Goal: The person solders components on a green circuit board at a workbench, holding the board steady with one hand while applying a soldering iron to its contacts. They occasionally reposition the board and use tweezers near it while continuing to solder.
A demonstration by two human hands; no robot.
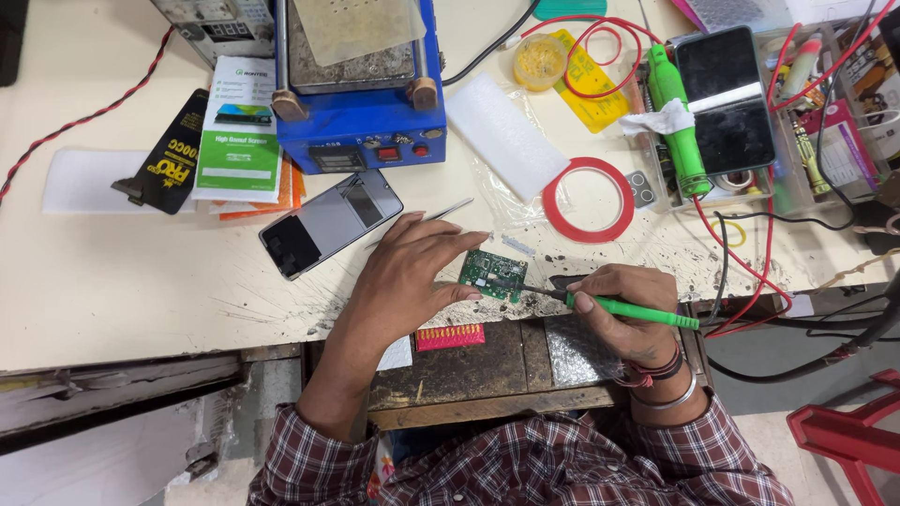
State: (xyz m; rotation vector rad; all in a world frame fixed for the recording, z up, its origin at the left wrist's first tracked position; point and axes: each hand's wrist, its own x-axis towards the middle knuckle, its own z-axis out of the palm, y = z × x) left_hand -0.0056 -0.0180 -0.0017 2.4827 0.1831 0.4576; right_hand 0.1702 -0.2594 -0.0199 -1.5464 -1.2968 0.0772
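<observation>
A small green circuit board [494, 274] lies near the front edge of the cream workbench [131, 281]. My left hand [412, 267] rests on the bench with its fingertips pressing the board's left and top edges. My right hand [623, 309] grips a green-handled soldering iron [637, 311] like a pen. The iron's metal tip touches the board's right lower corner. Thin tweezers [448, 211] lie just beyond my left fingers.
A phone [330, 222] lies face down left of my hand. Behind it stands a blue heating machine [361, 80]. A red tape ring [589, 199], a white foam pad [506, 133], a second green iron [681, 122], a dark phone [724, 98] and red wires crowd the right.
</observation>
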